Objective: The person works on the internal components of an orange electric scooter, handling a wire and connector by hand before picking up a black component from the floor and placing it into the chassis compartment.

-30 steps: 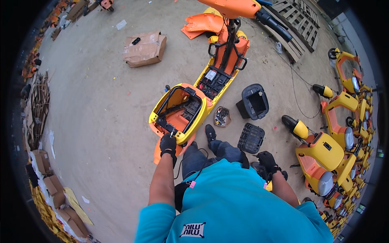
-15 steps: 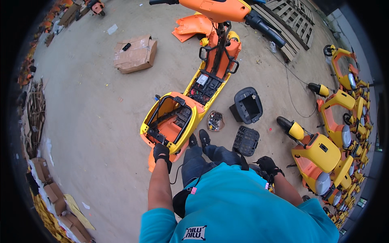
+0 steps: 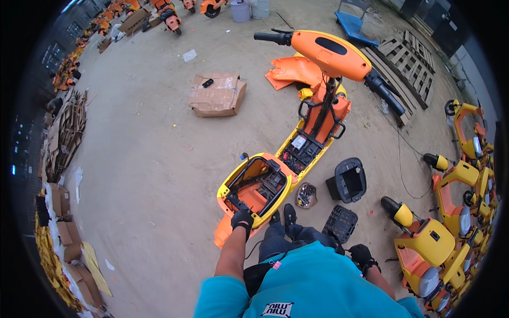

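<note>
My left hand (image 3: pixel 242 218) is clenched on the black rear bar of the stripped yellow-and-orange scooter (image 3: pixel 289 159) standing on the concrete floor (image 3: pixel 148 159) ahead of my feet; I'd keep that grip firm and low so the frame can't tip while it is steadied. My right hand (image 3: pixel 361 254) hangs gloved at my side, and I cannot tell whether it holds anything. The black seat tub (image 3: pixel 350 181), the parts bowl (image 3: pixel 306 195) and the black grid panel (image 3: pixel 340 223) crowd my right.
</note>
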Action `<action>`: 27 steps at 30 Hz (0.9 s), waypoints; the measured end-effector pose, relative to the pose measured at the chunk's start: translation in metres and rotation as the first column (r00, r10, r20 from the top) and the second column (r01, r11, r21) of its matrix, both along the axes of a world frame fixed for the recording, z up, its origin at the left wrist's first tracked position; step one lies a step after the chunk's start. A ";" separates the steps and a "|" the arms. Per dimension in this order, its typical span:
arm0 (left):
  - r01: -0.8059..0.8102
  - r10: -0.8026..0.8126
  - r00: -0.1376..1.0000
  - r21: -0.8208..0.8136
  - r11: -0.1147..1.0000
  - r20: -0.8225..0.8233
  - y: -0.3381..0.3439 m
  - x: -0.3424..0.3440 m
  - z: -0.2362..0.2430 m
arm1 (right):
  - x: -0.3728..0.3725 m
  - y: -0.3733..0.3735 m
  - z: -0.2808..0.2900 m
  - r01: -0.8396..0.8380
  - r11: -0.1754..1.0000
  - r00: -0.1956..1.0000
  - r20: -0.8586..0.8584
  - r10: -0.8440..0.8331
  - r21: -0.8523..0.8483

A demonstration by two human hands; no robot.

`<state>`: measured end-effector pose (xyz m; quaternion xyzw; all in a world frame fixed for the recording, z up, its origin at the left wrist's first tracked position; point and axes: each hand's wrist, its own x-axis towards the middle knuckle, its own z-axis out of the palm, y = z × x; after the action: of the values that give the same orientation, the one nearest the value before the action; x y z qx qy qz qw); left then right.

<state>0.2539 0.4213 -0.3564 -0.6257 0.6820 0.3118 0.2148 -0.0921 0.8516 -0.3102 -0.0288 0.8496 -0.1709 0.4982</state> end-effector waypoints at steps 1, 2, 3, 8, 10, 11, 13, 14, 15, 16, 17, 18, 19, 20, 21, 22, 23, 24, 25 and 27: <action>-0.007 0.007 1.000 -0.038 0.999 -0.021 0.002 0.000 -0.008 | -0.002 0.017 -0.016 -0.251 0.963 0.965 -0.109 0.240 -0.101; 0.000 0.000 1.000 -0.018 1.000 -0.003 0.003 -0.001 -0.011 | -0.004 0.038 -0.038 -0.481 0.862 0.862 -0.267 0.431 -0.159; 0.000 0.000 1.000 -0.004 1.000 0.019 0.001 -0.001 -0.012 | -0.003 0.035 -0.040 -0.592 0.790 0.789 -0.316 0.527 -0.158; -0.009 0.009 1.000 -0.003 1.000 -0.008 0.000 -0.005 -0.004 | 0.009 0.026 -0.038 -0.901 0.434 0.360 -0.575 0.735 -0.010; -0.058 0.058 0.998 -0.004 0.998 -0.010 0.003 0.008 -0.015 | -0.004 0.030 -0.067 -0.934 0.357 0.292 -0.567 0.770 0.003; -0.082 0.082 0.997 0.024 0.996 -0.011 0.001 0.015 -0.009 | -0.008 0.023 -0.072 -0.950 0.313 0.252 -0.615 0.747 -0.008; -0.075 0.078 0.997 0.092 0.993 -0.029 -0.007 0.013 0.017 | -0.010 0.018 -0.069 -0.935 0.355 0.288 -0.590 0.754 -0.004; -0.066 0.070 0.996 0.094 0.993 -0.048 -0.007 0.015 0.014 | -0.010 0.016 -0.069 -0.927 0.375 0.303 -0.593 0.746 -0.001; -0.056 0.063 0.996 0.096 0.994 -0.065 -0.007 0.017 0.007 | -0.011 0.016 -0.070 -0.919 0.395 0.317 -0.595 0.738 0.000; -0.047 0.055 0.995 0.096 0.994 -0.082 -0.007 0.019 -0.002 | -0.013 0.016 -0.075 -0.918 0.396 0.326 -0.618 0.715 -0.027; 0.009 0.004 0.992 0.109 0.994 -0.124 -0.009 0.013 -0.019 | -0.011 0.022 -0.076 -0.910 0.415 0.321 -0.607 0.727 0.016; 0.032 -0.015 0.988 0.111 0.993 -0.152 -0.009 0.016 -0.027 | -0.013 0.018 -0.081 -0.914 0.404 0.301 -0.597 0.743 0.042; 0.056 -0.035 0.983 0.112 0.992 -0.181 -0.008 0.020 -0.036 | -0.016 0.015 -0.086 -0.917 0.393 0.281 -0.587 0.759 0.069; 0.024 -0.006 0.978 0.084 0.996 -0.209 -0.008 0.024 -0.029 | -0.017 0.008 -0.085 -0.875 0.483 0.400 -0.581 0.709 -0.013; 0.016 0.000 0.970 0.063 0.998 -0.244 -0.010 0.020 -0.021 | -0.005 -0.007 -0.061 -0.806 0.586 0.524 -0.561 0.640 -0.084; 0.006 0.006 0.960 0.042 0.999 -0.279 -0.011 0.017 -0.017 | 0.002 -0.020 -0.044 -0.720 0.677 0.637 -0.532 0.558 -0.153; -0.018 0.037 0.952 0.065 0.998 -0.305 -0.010 0.017 -0.017 | 0.000 -0.031 -0.034 -0.815 0.577 0.510 -0.544 0.666 -0.058; -0.039 0.066 0.942 0.086 0.996 -0.329 -0.011 0.017 -0.020 | -0.001 -0.040 -0.028 -0.886 0.462 0.373 -0.541 0.754 0.034; -0.061 0.095 0.932 0.108 0.992 -0.351 -0.012 0.017 -0.024 | -0.001 -0.045 -0.025 -0.934 0.334 0.225 -0.522 0.823 0.125; 0.164 -0.146 0.931 0.027 0.986 -0.335 -0.013 0.015 -0.036 | -0.006 -0.041 -0.039 -0.927 0.348 0.200 -0.599 0.775 0.141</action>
<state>0.2692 0.4080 -0.3923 -0.5024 0.7469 0.4133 0.1380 -0.0982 0.8103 -0.3495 -0.6093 0.7610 0.0480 0.2174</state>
